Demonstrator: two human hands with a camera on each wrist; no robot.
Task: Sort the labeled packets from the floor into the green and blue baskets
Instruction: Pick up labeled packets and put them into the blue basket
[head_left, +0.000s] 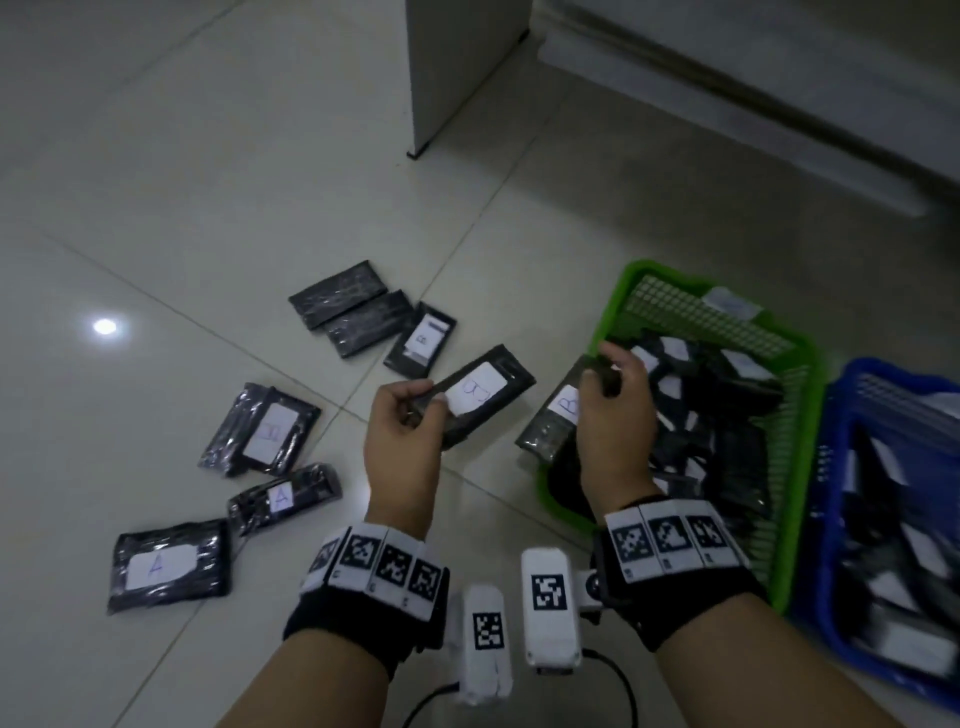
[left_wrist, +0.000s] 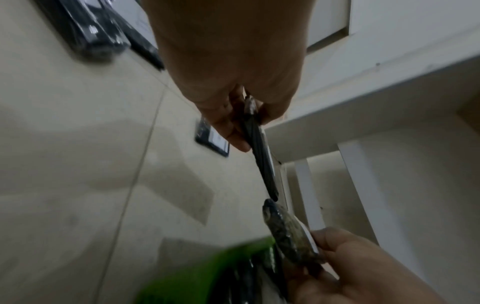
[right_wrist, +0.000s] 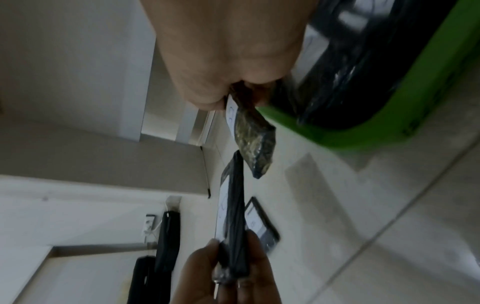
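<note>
My left hand (head_left: 410, 410) pinches a black packet (head_left: 480, 397) with a white label marked B, held above the floor; the left wrist view shows this packet (left_wrist: 259, 148) edge-on. My right hand (head_left: 613, 395) grips a second black packet (head_left: 553, 421) labelled B over the near-left rim of the green basket (head_left: 789, 467), which holds several labelled packets. In the right wrist view that second packet (right_wrist: 253, 139) hangs from my fingers beside the green basket (right_wrist: 389, 115). The blue basket (head_left: 841, 519) stands at the far right, also with packets inside.
Several black packets lie on the tiled floor: a stack of two unlabelled sides (head_left: 353, 306), one marked B (head_left: 421, 340), one (head_left: 262, 431) at the left, and two marked A (head_left: 283, 499) (head_left: 169, 566). A white cabinet leg (head_left: 447, 83) stands behind.
</note>
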